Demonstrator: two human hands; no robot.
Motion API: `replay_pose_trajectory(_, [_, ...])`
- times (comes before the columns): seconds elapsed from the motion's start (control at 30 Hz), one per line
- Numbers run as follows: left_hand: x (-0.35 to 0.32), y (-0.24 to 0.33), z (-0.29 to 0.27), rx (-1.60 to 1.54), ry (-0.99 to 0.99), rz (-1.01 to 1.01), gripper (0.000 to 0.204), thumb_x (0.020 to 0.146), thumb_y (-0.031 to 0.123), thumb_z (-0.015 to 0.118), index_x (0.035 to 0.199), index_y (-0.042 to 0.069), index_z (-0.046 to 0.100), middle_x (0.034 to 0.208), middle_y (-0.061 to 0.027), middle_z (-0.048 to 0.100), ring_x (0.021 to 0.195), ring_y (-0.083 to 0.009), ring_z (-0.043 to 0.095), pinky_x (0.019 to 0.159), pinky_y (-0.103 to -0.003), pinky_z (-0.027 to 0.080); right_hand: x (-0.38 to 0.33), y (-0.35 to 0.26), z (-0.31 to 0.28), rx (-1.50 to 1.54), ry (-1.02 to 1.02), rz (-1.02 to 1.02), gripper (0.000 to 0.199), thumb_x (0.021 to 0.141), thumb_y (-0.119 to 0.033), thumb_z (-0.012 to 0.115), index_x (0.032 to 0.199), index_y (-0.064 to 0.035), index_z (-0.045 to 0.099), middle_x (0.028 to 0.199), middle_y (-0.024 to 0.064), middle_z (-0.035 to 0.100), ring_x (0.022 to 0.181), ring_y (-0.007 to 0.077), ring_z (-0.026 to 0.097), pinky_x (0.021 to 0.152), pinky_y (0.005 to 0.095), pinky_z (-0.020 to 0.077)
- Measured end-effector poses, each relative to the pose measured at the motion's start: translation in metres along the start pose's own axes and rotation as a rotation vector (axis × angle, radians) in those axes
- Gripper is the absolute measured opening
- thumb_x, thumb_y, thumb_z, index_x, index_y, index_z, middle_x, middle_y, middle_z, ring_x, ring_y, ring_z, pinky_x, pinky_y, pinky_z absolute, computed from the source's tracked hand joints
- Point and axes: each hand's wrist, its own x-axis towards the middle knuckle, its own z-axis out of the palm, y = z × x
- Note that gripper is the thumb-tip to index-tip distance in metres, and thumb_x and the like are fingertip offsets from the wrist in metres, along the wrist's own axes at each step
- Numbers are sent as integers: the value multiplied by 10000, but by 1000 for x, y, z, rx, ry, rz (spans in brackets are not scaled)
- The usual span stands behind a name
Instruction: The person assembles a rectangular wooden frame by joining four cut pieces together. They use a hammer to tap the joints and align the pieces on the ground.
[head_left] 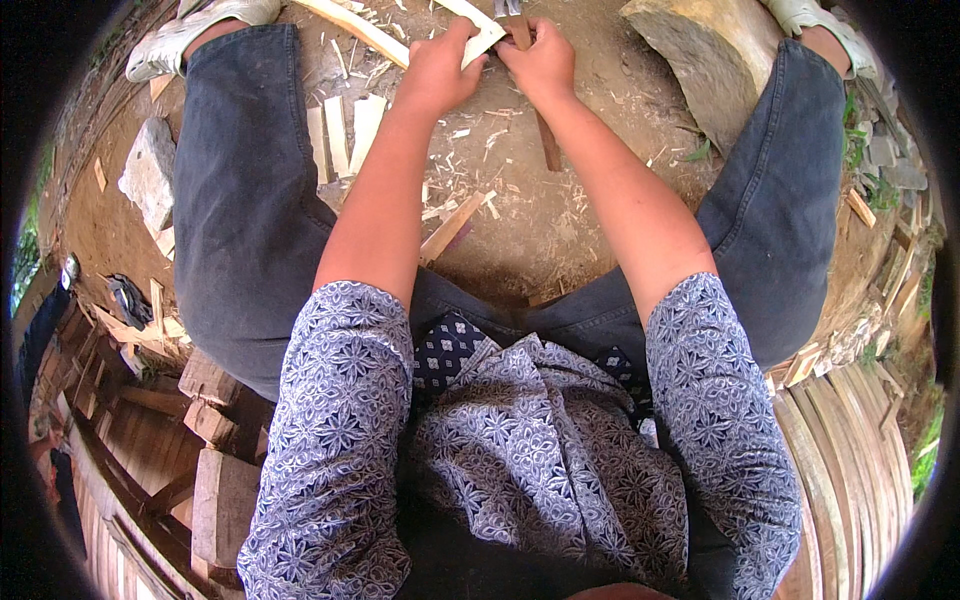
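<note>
At the top of the view, my left hand (440, 70) is closed on a pale, freshly cut wood strip (484, 42), its thumb and fingers near the strip's end. A second pale strip (355, 28) runs from the upper left to beside this hand. Close by on the right, my right hand (540, 62) is closed round a tool with a long brown wooden handle (547, 145). The tool's grey metal part (507, 8) is cut off by the upper edge, so I cannot tell its exact kind. My right fingertips come up against the left strip's end.
Several flat wood pieces (345, 132) and many shavings lie on the dirt between my legs, with a wood offcut (452, 228) nearer me. A large rock (700, 65) stands by my right leg, a smaller stone (150, 170) by my left. Boards (845, 470) lie at lower right.
</note>
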Motion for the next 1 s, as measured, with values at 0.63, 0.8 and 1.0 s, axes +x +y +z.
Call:
replay_pose_trajectory(0.63, [-1, 7, -3, -15, 26, 22, 322, 869, 211, 739, 1118, 81, 581, 950, -174, 733, 949, -374, 682, 898, -460, 463, 2, 7, 5, -63, 46, -23, 465, 738, -249, 816, 1092, 19, 676, 964, 171, 749, 906, 292, 735, 834, 383, 562])
replay_pose_trajectory(0.8, [-4, 8, -3, -8, 47, 17, 320, 868, 206, 741, 1117, 80, 585, 951, -171, 733, 947, -376, 683, 907, -457, 459, 0, 5, 3, -44, 25, -22, 457, 741, -256, 821, 1075, 20, 675, 957, 174, 747, 901, 288, 735, 830, 380, 562])
replay_pose_trajectory(1.0, [-2, 5, -1, -16, 51, 21, 312, 871, 200, 739, 1115, 79, 586, 951, -168, 734, 943, -376, 685, 904, -461, 458, -1, 1, 1, -60, 23, -26, 435, 752, -259, 822, 1056, 15, 676, 949, 167, 748, 893, 274, 736, 814, 374, 562])
